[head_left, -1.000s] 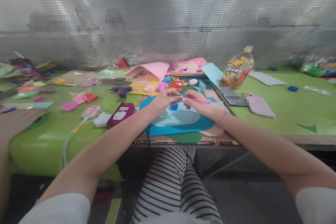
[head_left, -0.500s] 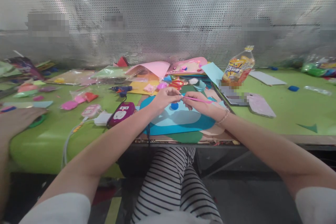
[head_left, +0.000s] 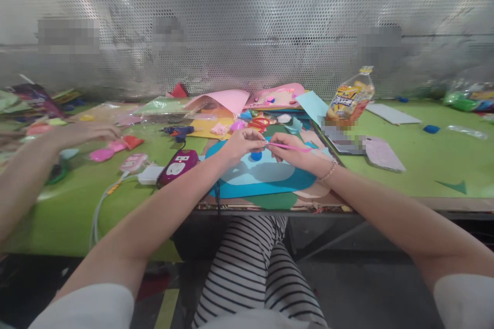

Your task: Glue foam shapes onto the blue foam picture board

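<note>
My left hand (head_left: 244, 144) is closed in a pinch, its fingertips meeting those of my right hand; whatever it holds is too small to name. A thin pink stick (head_left: 291, 147) lies in the closed fingers of my right hand (head_left: 301, 158), its tip at the left fingertips. Both hands are above a blue card (head_left: 224, 191) with rounded corners, which bears a light-blue panel (head_left: 241, 177). Just below my left fingertips, a small dark-blue lump (head_left: 256, 156) sits on that panel.
On the left, another person's hand (head_left: 90, 132) is over pink and red pieces (head_left: 116, 146). A purple box (head_left: 178, 167) with a cable, a glue gun (head_left: 179, 132) and red-handled scissors (head_left: 259, 123) lie nearby. To the right are a snack bag (head_left: 349, 100) and a pink phone case (head_left: 383, 154).
The other person's hand on the left has moved right and away from me, toward the pink and red pieces. My own hands and the pink stick are almost unmoved.
</note>
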